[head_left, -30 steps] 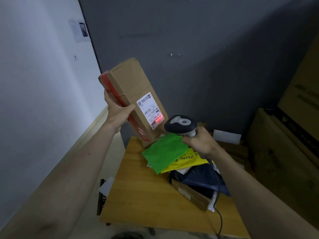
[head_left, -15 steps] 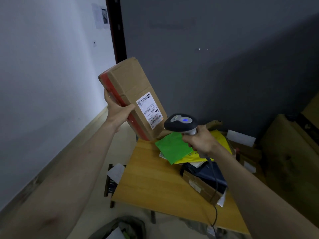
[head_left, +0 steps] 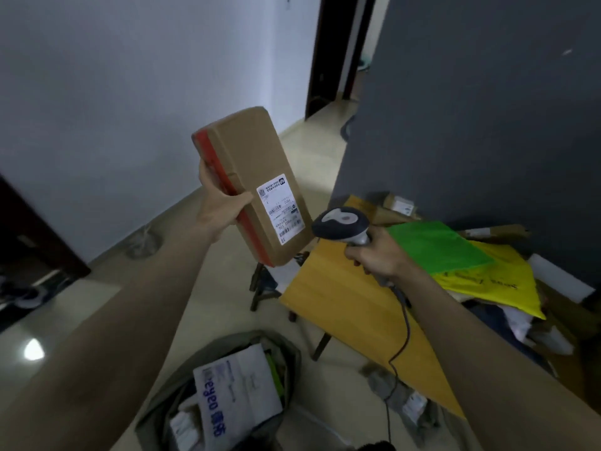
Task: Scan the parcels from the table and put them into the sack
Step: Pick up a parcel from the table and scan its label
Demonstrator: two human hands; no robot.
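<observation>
Left hand [head_left: 218, 208] grips long brown cardboard box with red tape [head_left: 257, 180] mid-edge; looks rigid, light; right hand [head_left: 377, 255] grips grey handheld scanner [head_left: 340, 222].

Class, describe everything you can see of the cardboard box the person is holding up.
The cardboard box is a long, flat brown parcel, closed, with a red tape band along its left edge. A white shipping label with barcodes sits on the lower part of its front face. It is held in the air, tilted, top leaning left, left of the table. The left hand grips its left edge, thumb on the front. The barcode scanner is close by, not touching.
</observation>
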